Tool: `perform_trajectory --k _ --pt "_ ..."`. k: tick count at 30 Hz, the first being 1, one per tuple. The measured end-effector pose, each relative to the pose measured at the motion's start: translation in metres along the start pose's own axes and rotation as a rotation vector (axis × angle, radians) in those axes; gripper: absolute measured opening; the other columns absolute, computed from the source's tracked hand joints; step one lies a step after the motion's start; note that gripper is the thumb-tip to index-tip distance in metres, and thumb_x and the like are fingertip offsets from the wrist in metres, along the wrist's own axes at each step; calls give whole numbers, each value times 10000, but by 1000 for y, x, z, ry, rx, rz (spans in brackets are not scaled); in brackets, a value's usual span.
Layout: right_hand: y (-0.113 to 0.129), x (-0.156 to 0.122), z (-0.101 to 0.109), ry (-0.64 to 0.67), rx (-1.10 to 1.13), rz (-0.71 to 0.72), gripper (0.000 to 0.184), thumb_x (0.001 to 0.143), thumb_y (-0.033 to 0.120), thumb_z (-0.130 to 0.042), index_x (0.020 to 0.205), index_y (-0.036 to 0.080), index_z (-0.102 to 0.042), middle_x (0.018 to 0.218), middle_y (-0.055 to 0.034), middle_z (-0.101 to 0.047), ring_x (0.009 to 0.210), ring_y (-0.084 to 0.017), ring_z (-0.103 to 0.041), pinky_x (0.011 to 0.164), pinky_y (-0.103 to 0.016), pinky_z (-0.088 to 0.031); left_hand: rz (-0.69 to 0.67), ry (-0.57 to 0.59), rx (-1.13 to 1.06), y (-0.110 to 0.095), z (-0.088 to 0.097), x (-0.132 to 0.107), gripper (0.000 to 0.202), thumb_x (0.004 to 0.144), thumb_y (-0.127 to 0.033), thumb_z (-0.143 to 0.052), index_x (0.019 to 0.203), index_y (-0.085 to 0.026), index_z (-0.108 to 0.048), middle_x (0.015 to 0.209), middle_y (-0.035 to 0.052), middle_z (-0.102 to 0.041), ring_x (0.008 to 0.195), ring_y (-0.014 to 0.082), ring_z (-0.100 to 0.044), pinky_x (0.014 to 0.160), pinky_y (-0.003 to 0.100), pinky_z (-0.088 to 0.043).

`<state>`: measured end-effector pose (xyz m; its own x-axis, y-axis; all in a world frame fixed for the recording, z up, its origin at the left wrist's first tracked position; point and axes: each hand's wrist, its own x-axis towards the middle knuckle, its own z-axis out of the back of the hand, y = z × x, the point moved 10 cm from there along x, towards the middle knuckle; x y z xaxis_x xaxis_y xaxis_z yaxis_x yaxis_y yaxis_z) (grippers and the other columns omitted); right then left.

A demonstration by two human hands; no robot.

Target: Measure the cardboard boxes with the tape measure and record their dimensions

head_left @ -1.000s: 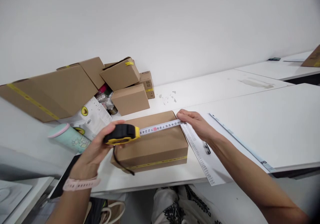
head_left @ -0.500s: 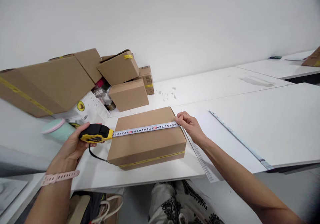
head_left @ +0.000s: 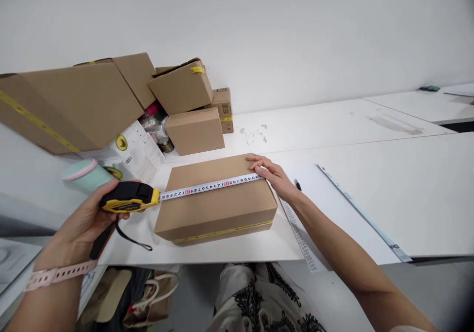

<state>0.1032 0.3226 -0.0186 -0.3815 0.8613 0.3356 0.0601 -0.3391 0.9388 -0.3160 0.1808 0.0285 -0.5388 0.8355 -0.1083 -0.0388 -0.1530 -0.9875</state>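
My left hand [head_left: 85, 216] is wrapped round the black and yellow case of a tape measure [head_left: 129, 197], held beside the left end of a closed cardboard box [head_left: 217, 211]. Its white blade [head_left: 207, 187] stretches over the top of the box to the right edge. There my right hand [head_left: 274, 178] grips the blade's end at the edge, thumb pressed to it and fingers bent over the box top. A black strap [head_left: 128, 239] hangs from the case. Yellow tape runs along the box's front side.
Behind stand a large carton [head_left: 74, 107], smaller boxes [head_left: 196, 130] and a white avocado-printed package [head_left: 138, 146]. A mint-green container [head_left: 89, 174] lies left. White paper [head_left: 329, 208], a pen [head_left: 298, 185] and a pale blue strip [head_left: 365, 213] are at right. Below is a paper bag [head_left: 157, 300].
My left hand and the case have moved a little left, away from the box. My right fingers have spread from a pinch onto the box's edge. The view has shifted slightly.
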Motion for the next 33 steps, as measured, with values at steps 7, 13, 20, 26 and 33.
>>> perform_trajectory --k 7,13,20,26,33 --pt "-9 -4 -2 -56 34 27 164 927 394 -615 853 294 -721 1394 -7 -612 1432 -269 -421 1197 -506 -266 146 8 -155 20 -5 0 373 795 -411 -641 933 -86 -761 703 101 -746 468 176 -615 319 232 -442" --pt "-14 -5 -3 -99 50 0 154 901 370 -623 822 285 -724 1370 -16 -629 1428 -311 -425 1176 -534 -281 109 3 -193 20 -4 -6 392 816 -390 -646 996 -62 -763 767 117 -759 521 189 -649 352 246 -494" --pt "-16 -6 -2 -140 72 -20 147 882 348 -626 811 287 -739 1341 -13 -650 1434 -316 -415 1173 -522 -290 37 -81 -257 21 -3 -20 347 813 -405 -671 947 -99 -763 786 91 -763 615 213 -704 447 286 -592" --pt "-15 -7 -3 -154 76 -34 139 867 336 -629 793 281 -732 1335 -15 -653 1433 -316 -415 1166 -520 -301 -7 -218 -232 24 2 -21 420 729 -517 -706 905 -137 -743 752 47 -734 621 201 -678 459 272 -563" --pt "-14 -6 -4 -168 89 -30 131 854 346 -635 779 279 -718 1320 -22 -658 1424 -321 -423 1179 -535 -288 -477 -467 -100 -13 17 -41 165 752 -386 -740 793 -226 -730 857 -11 -710 862 158 -655 729 217 -552"
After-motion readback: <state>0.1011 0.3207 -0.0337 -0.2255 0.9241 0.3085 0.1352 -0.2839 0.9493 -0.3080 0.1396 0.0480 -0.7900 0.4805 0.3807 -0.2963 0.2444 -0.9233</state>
